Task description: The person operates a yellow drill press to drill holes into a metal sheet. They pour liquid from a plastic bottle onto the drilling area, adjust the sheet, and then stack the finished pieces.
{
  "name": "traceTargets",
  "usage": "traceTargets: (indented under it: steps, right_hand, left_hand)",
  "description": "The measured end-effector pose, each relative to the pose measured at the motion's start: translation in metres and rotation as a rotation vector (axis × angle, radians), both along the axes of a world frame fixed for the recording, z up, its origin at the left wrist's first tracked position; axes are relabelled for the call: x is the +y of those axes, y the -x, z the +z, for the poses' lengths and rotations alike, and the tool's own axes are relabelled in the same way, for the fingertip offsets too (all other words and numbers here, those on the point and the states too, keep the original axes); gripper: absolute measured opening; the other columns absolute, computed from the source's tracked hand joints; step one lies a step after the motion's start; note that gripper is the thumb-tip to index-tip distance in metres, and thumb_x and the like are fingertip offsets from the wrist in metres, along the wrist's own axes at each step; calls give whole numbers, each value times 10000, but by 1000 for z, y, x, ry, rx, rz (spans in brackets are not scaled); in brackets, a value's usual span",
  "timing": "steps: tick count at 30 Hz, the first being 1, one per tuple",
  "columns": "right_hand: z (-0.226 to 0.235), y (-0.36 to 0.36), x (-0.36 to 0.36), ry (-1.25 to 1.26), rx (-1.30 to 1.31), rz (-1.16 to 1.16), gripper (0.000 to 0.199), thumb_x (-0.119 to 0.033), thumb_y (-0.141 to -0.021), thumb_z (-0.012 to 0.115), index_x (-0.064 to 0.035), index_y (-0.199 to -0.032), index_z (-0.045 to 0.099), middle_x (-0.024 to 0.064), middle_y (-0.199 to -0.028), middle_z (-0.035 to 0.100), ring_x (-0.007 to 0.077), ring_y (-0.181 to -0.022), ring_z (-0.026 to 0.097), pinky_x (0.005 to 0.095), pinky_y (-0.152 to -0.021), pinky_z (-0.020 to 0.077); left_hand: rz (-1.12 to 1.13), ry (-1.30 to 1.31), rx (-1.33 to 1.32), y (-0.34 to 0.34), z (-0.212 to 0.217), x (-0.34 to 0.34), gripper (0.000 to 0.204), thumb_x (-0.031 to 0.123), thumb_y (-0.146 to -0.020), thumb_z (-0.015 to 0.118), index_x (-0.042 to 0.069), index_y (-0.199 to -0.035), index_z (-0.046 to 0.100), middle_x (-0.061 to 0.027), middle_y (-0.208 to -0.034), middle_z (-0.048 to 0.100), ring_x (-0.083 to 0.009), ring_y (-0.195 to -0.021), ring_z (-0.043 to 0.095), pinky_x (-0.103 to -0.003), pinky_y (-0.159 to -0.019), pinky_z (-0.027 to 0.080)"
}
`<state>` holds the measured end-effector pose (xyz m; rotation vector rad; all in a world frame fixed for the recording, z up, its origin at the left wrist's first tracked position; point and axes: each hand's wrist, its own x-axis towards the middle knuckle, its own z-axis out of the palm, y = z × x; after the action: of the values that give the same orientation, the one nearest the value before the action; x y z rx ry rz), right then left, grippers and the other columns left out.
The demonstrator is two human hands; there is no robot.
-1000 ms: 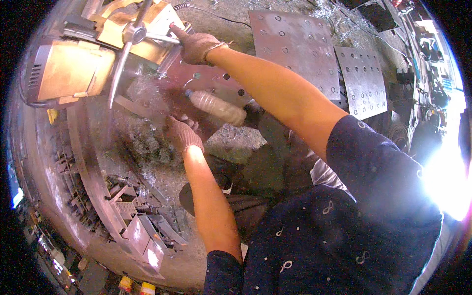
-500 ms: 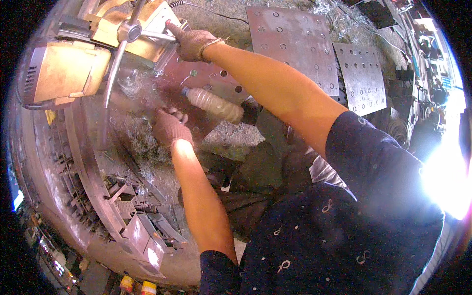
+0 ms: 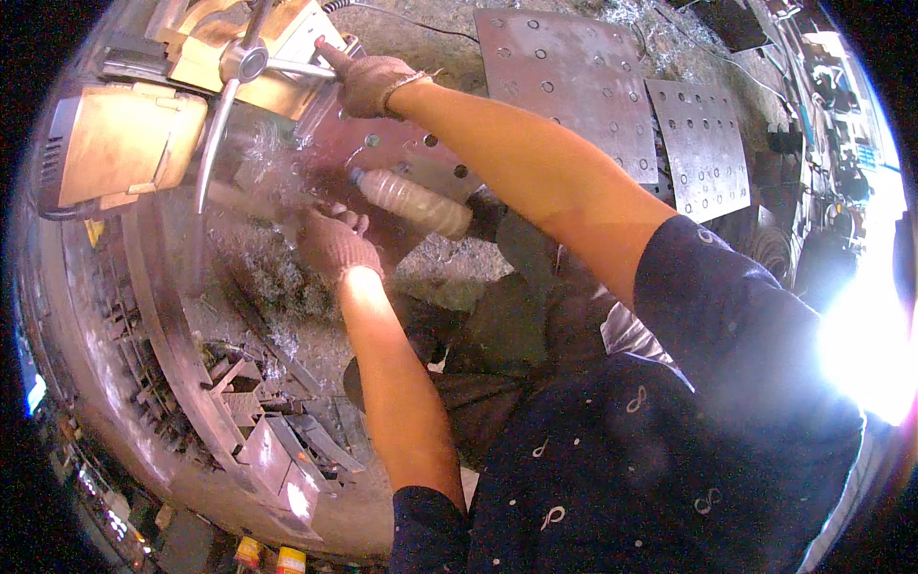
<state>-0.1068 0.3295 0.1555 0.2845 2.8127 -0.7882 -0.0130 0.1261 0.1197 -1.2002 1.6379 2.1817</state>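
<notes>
Here, at the upper middle of the frame, our gloved right hand (image 3: 371, 84) is clamped on a spoke of the drill press handle (image 3: 251, 63). Our gloved left hand (image 3: 335, 247), left of centre, presses on the drilled metal plate (image 3: 402, 158), fingers curled; whether it grips anything we cannot tell. A plastic bottle (image 3: 413, 203) lies just beside it. We do best feeding steadily, keeping the plate pinned flat, fingers clear of the shavings (image 3: 273, 277).
</notes>
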Motion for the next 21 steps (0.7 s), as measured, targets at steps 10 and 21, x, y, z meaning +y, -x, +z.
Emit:
traceTargets:
  steps: [10,21]
  right_hand:
    - [7,-6,2,31,-21,-21,974,-157,-945,616,-283,-1749,79,276,-1228,748,396,-1111,761,528,-920,596]
    - [1,0,-3,33,-46,-20,897,-227,-988,598,-276,-1745,119,248,-1261,745,384,-1128,751,519,-955,577]
  left_hand:
    - [-406,-37,-121,6,-23,-14,235,375,-1129,454,187,-1087,587,29,-893,592,-154,-814,519,-374,-767,462]
    - [-197,-48,-40,15,-23,-18,240,311,-1083,527,108,-1018,638,-47,-871,635,-205,-700,591,-342,-639,481]
